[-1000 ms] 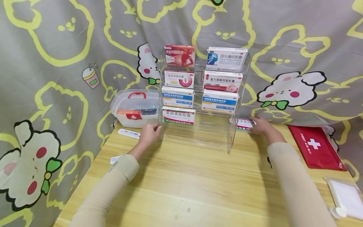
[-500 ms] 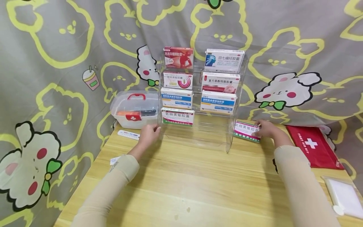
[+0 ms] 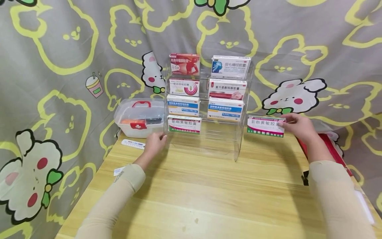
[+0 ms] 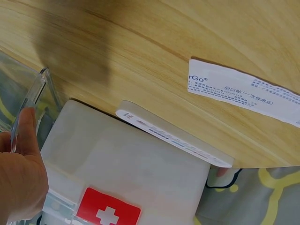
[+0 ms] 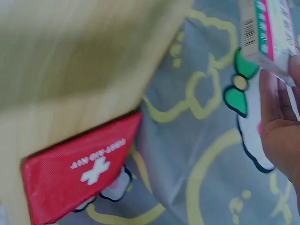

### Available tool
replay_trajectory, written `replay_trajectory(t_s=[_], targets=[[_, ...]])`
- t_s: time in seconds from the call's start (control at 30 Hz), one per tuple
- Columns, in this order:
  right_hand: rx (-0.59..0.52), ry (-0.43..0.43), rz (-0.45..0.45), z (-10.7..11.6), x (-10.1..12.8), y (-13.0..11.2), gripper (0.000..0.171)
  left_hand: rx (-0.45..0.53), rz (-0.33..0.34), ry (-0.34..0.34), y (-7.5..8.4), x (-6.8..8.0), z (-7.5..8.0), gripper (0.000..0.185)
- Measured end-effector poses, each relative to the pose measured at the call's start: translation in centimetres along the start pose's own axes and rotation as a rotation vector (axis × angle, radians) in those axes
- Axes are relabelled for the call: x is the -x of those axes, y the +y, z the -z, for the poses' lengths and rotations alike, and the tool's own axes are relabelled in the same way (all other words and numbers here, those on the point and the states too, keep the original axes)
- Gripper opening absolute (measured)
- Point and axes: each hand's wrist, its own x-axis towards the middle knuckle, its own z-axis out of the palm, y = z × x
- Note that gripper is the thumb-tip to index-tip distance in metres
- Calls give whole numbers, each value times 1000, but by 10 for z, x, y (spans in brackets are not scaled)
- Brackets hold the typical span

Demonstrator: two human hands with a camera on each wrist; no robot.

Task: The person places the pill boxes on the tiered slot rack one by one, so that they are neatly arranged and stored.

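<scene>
A clear acrylic display rack (image 3: 221, 146) stands on the table, with medicine boxes in two columns on its tiers. On the lowest tier sits a white, green and magenta medicine box (image 3: 184, 125) at the left; the right side of that tier holds no box. My left hand (image 3: 154, 145) pinches the rack's left side edge, the clear panel showing between thumb and fingers in the left wrist view. Right of the rack, my right hand (image 3: 301, 127) holds a matching medicine box (image 3: 265, 126) by its right end, raised off the table with its printed front facing me.
A clear first aid box (image 3: 140, 114) with a red handle stands left of the rack, a white thermometer (image 4: 173, 133) before it. A bandage wrapper (image 4: 239, 89) lies nearer. At the right is a red first aid pouch (image 5: 84, 168). A patterned curtain (image 3: 119, 39) hangs behind.
My right hand has drawn the medicine box out from behind the rack's right side, lifted it and moved it rightward. My left hand stays on the rack's edge.
</scene>
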Motion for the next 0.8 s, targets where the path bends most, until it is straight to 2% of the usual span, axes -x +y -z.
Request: replay_trajectory(t_s=[0.23, 0.4, 0.53, 0.67, 0.73, 0.8], targets=[[-281, 99, -3, 25, 21, -21, 60, 0, 3, -12, 1, 2, 1, 22], [-514, 135, 71, 33, 28, -40, 53, -13, -20, 12, 0, 2, 0, 20], [-640, 198, 147, 40, 36, -55, 44, -18, -29, 10, -1, 2, -1, 20], [-687, 205, 250, 48, 42, -70, 39, -8, -7, -13, 0, 2, -1, 21], [-640, 179, 272, 48, 44, -78, 38, 2, 6, -17, 1, 2, -1, 22], [-527, 160, 286, 45, 45, -85, 37, 4, 7, -17, 2, 1, 0, 22]])
